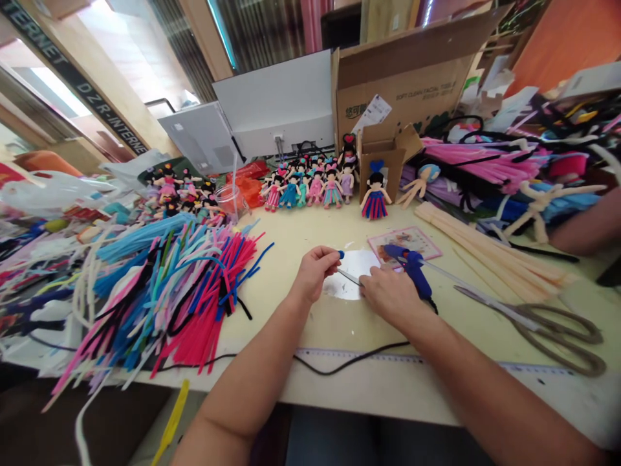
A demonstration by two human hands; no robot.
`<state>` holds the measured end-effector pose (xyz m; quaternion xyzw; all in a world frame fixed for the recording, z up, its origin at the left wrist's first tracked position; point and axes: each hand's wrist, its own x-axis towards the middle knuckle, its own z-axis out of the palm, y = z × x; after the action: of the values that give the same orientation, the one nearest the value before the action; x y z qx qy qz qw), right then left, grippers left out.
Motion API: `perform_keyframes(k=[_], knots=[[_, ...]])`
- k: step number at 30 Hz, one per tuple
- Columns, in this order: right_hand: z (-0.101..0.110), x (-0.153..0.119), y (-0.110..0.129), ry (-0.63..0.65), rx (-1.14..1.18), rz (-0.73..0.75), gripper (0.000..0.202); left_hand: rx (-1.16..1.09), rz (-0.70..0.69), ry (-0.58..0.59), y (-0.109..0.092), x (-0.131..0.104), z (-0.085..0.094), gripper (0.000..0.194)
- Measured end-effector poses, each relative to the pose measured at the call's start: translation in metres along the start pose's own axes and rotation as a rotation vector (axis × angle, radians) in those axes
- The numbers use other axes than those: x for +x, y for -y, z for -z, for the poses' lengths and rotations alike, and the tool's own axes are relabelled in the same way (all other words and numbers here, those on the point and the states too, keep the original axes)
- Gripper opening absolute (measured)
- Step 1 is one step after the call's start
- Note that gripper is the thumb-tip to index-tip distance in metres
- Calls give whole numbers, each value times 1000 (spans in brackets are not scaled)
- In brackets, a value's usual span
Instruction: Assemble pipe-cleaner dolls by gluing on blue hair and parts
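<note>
My left hand (317,268) is closed, pinching a small blue fuzzy piece (341,254) between thumb and fingertips. Just to its right, my right hand (391,292) grips a thin, pointed silver tool (350,277), its tip directed at the left fingers. The fingers cover its handle, so I cannot tell tweezers from small scissors. Below both hands lies a shiny white sheet (356,259). A blue glue gun (416,268) rests beyond my right hand, partly over a pink-edged card (421,241).
Large scissors (528,320) lie at the right, near beige pipe cleaners (495,252). Colourful pipe cleaners (160,278) heap up on the left. Small dolls (310,184) stand at the back, before a cardboard box (398,84). A black cord (330,372) crosses the table's front. Another person's arm (589,223) shows far right.
</note>
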<state>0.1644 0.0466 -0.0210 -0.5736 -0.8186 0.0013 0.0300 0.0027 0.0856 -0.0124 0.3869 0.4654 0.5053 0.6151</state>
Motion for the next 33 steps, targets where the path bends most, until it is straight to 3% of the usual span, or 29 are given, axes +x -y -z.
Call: perform_keyframes(k=[2, 5, 8, 10, 20, 24, 27, 33], knots=[[0, 1, 0, -60, 53, -21, 18, 6, 11, 6, 2, -1, -1, 25], [1, 4, 1, -287, 228, -69, 27, -2, 20, 10, 4, -1, -2, 25], [2, 6, 4, -483, 390, 10, 36, -20, 20, 11, 5, -1, -2, 26], [2, 6, 7, -534, 420, 79, 40, -32, 21, 13, 5, -1, -1, 27], [-5, 7, 9, -510, 481, 114, 44, -69, 21, 58, 2, -4, -3, 30], [-2, 10, 7, -522, 751, 95, 34, -32, -14, 85, 2, -5, -4, 28], [3, 12, 5, -502, 962, 2, 22, 31, -45, 113, 5, -5, -4, 24], [8, 13, 2, -422, 1132, -113, 15, 104, -88, 133, 8, -6, -4, 23]])
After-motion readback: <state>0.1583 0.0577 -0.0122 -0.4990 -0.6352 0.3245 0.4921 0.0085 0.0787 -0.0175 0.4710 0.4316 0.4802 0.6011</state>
